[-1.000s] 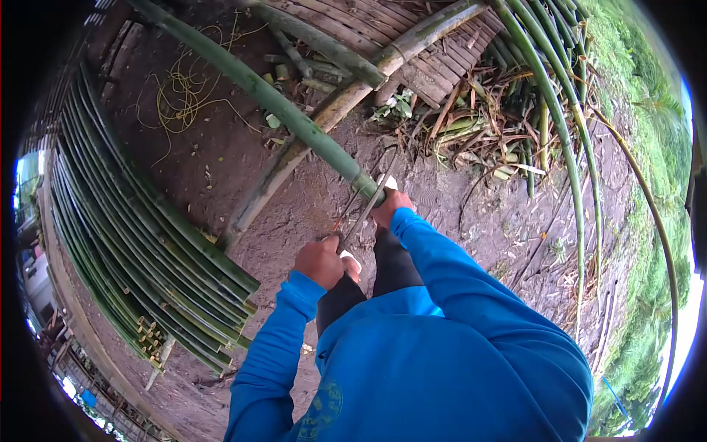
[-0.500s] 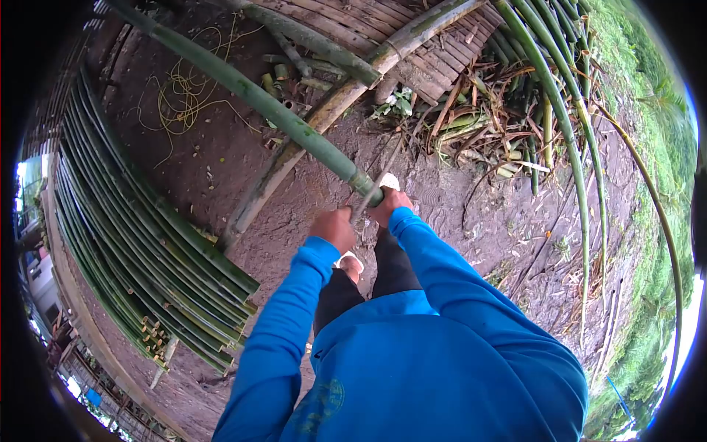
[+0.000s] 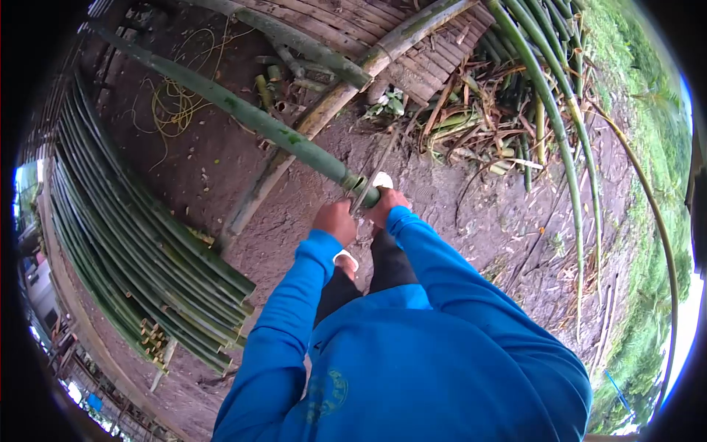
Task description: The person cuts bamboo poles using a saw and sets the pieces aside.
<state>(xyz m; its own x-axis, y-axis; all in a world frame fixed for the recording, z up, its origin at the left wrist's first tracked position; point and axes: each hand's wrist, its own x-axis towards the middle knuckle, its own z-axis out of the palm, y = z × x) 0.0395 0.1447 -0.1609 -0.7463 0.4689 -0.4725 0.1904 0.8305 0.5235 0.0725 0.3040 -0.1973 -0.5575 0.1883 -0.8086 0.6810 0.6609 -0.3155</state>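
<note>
A thick green bamboo pole (image 3: 272,129) slopes down from the upper left, its near end between my hands. My right hand (image 3: 387,207) is closed around that end. My left hand (image 3: 336,222) is closed at the lower end of a long thin blade (image 3: 377,166), which lies across the pole just before my right hand. Whether it is a knife or a saw I cannot tell, and its handle is hidden in my fist. A pale ring with a raised edge (image 3: 355,182) shows on the pole beside the blade.
A weathered pole (image 3: 324,110) supports the bamboo from below. Many cut green bamboo poles (image 3: 140,228) are stacked at the left. Yellow cord (image 3: 173,110) lies on the dirt. Split husks (image 3: 471,125) and long bent bamboo stems (image 3: 563,132) are at the right.
The view has shifted slightly. The blade stays across the pole near its end, and a pale ring beside it shows more clearly. Both hands keep their grip.
</note>
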